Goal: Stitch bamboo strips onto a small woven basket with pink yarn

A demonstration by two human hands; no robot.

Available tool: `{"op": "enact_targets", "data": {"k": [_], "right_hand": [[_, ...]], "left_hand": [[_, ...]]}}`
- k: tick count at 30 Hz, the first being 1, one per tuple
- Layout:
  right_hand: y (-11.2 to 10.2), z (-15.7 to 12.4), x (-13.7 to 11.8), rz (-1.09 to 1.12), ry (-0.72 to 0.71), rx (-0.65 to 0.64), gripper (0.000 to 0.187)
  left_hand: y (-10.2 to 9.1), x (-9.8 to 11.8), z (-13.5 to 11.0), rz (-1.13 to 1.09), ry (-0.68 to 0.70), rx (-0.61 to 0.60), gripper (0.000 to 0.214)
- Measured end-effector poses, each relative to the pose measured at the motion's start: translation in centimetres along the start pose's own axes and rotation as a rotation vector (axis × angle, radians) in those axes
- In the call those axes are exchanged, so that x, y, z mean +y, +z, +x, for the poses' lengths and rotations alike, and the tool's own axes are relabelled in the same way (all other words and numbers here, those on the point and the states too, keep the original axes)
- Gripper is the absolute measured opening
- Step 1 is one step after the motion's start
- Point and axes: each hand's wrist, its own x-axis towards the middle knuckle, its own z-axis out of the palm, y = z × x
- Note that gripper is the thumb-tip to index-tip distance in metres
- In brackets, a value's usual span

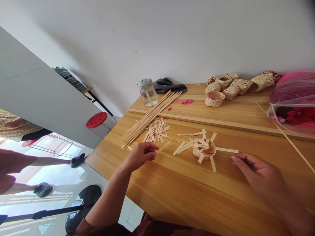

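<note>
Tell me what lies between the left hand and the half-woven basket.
Head view: flat bamboo strips splayed from the basket, lying on the wooden tabletop.

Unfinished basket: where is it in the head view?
The unfinished basket sits on the wooden table, between the left hand and right hand, with its strips splaying outward.

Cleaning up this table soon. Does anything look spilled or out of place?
Pink scraps lie loose on the wooden board beside the clear bottle, looking spilled among otherwise natural-coloured material; a few red flecks also sit in the pile of cut bamboo strips.
</note>
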Motion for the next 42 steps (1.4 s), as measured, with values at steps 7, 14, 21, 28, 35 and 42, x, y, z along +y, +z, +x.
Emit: {"op": "enact_targets", "data": {"k": [7,14,21,28,35,42], "right_hand": [[0.1,0.0,0.6,0.052,0.054,-0.08,0.041],[0.3,0.0,1.1,0.064,0.07,-0.08,0.042],[0.2,0.2,0.8,0.036,0.062,-0.055,0.044],[0.3,0.3,1.5,0.007,0.065,-0.049,0.045],[0.2,0.2,1.2,0.018,0.045,-0.059,0.044],[0.1,0.2,0.9,0.034,0.08,-0.048,0.045]], "left_hand": [[2.3,-0.4,0.2,0.084,-0.023,-0.067,0.045],[0.3,0.7,0.0,0.262,0.091,-0.17,0.045],[-1.6,1.6,2.8,0.804,0.222,0.451,0.03],[-1.0,1.6,8.3,0.862,0.183,0.36,0.096],[-1.1,0.9,9.6,0.776,0.211,0.296,0.041],[-4.2,1.9,9.8,0.699,0.225,0.323,0.041]]}}
